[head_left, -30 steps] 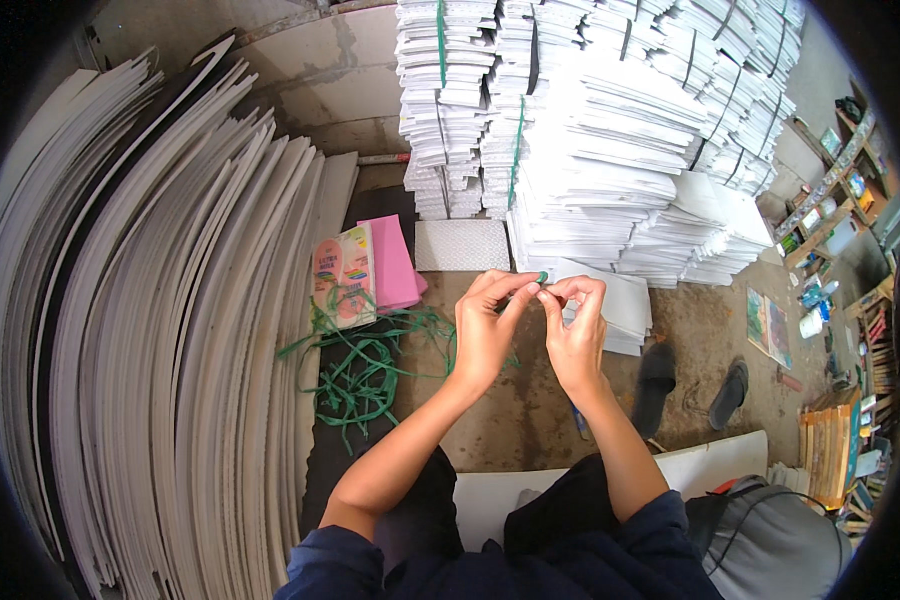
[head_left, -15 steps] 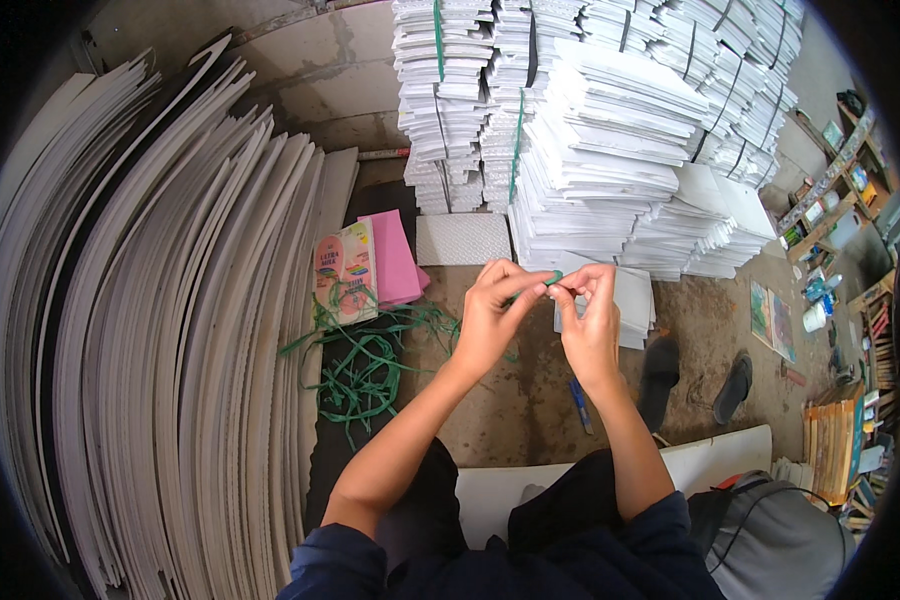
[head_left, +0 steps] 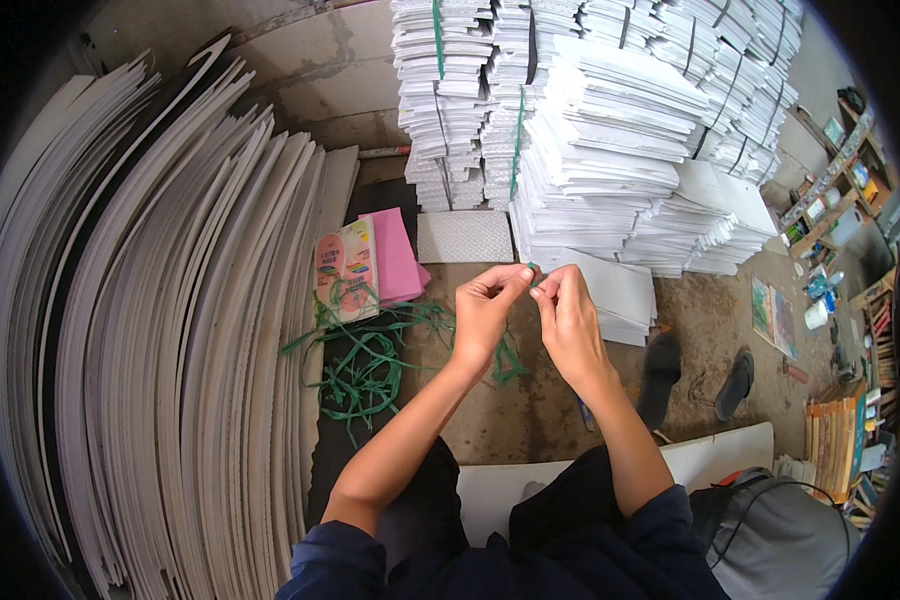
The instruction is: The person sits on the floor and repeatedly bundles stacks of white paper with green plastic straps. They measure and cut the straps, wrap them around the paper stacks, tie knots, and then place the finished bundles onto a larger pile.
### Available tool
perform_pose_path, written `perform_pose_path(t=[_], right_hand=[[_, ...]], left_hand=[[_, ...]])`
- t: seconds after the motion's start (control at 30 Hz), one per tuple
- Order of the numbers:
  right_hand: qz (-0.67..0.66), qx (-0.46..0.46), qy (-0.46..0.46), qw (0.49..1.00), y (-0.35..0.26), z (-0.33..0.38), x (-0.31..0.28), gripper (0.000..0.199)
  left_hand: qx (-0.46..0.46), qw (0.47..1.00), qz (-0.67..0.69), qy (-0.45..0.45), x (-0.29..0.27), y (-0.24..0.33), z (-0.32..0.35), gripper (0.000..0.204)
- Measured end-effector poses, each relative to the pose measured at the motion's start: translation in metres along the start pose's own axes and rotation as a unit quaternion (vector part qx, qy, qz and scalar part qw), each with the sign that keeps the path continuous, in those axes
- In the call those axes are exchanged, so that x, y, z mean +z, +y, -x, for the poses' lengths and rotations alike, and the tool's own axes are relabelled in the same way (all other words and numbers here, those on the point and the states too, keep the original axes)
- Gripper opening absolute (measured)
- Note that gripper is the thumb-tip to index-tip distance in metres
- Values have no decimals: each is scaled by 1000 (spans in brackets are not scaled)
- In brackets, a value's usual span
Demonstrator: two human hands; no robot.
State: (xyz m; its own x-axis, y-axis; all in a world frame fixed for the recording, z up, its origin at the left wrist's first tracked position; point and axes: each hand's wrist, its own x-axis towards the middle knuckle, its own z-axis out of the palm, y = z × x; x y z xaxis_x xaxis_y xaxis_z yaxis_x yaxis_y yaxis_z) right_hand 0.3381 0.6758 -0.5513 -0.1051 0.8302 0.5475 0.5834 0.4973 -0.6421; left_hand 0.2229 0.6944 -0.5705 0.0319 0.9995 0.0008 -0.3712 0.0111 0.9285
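My left hand [head_left: 487, 305] and my right hand [head_left: 566, 312] are raised close together in front of me, fingertips almost touching. Between them they pinch a thin green strap [head_left: 532, 273], of which only a short bit shows at the fingertips. A longer green piece [head_left: 510, 365] hangs below the left hand. Under the hands lies the dirt floor [head_left: 530, 410]. A pile of loose green straps [head_left: 365, 365] lies on the floor to the left of my left forearm.
Tall stacks of white paper bundles [head_left: 590, 130] stand ahead, some tied with green strap. Large grey boards [head_left: 160, 330] lean at the left. Pink and colourful booklets [head_left: 365, 265], a white sheet [head_left: 620, 290], black sandals [head_left: 695, 375] and cluttered shelves [head_left: 840, 200] surround me.
Both hands have shifted slightly right and up, staying together; the fingers keep working the green strap between them.
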Motion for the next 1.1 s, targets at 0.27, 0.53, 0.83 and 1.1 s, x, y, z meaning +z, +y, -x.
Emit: perform_pose_path(t=[0.27,0.53,0.83,1.1], right_hand=[[-84,101,27,991,7,0,-4,23],[-40,100,22,994,0,1,-6,25],[-119,134,28,983,11,3,-10,25],[-124,151,31,980,23,5,-14,26]], left_hand=[[274,910,-310,37,5,1,5,12],[127,979,-158,9,-5,-6,-2,14],[350,833,-425,-49,-7,6,-1,15],[443,742,-498,-64,-4,6,-3,16]])
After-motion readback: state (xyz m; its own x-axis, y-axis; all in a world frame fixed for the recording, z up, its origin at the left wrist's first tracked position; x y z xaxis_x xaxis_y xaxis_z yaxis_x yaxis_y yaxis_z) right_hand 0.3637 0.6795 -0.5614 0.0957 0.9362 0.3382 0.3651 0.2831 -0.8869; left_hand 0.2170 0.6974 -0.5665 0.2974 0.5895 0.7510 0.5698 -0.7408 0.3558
